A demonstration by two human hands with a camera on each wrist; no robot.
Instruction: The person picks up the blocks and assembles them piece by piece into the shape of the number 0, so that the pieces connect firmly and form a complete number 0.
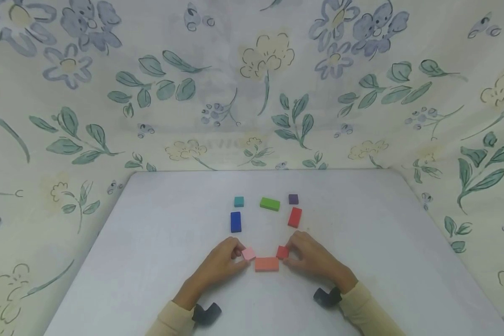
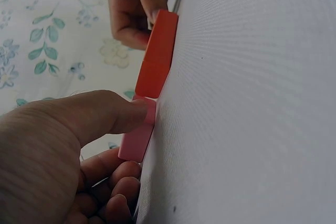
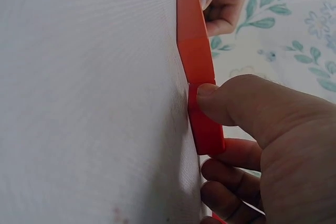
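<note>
My left hand [image 1: 223, 257] pinches a pink block [image 1: 248, 254] between thumb and fingers, down on the white table. On the other side, my right hand [image 1: 310, 254] pinches a small red block [image 1: 282, 252] the same way. Between them lies an orange block [image 1: 266, 264], its long side running left to right. The pink block sits right at the orange block's far left corner, and the red one at its far right corner. In the left wrist view the thumb presses the near face of the pink block [image 2: 137, 139]; the right thumb covers part of the red block [image 3: 206, 129].
Beyond the hands, a blue block [image 1: 235, 222] and a teal cube [image 1: 239, 201] stand on the left. A green block [image 1: 270, 204] lies at the back middle. To the right are a longer red block [image 1: 295, 217] and a purple cube [image 1: 293, 199]. Floral cloth [image 1: 218, 130] surrounds the table [image 1: 172, 200].
</note>
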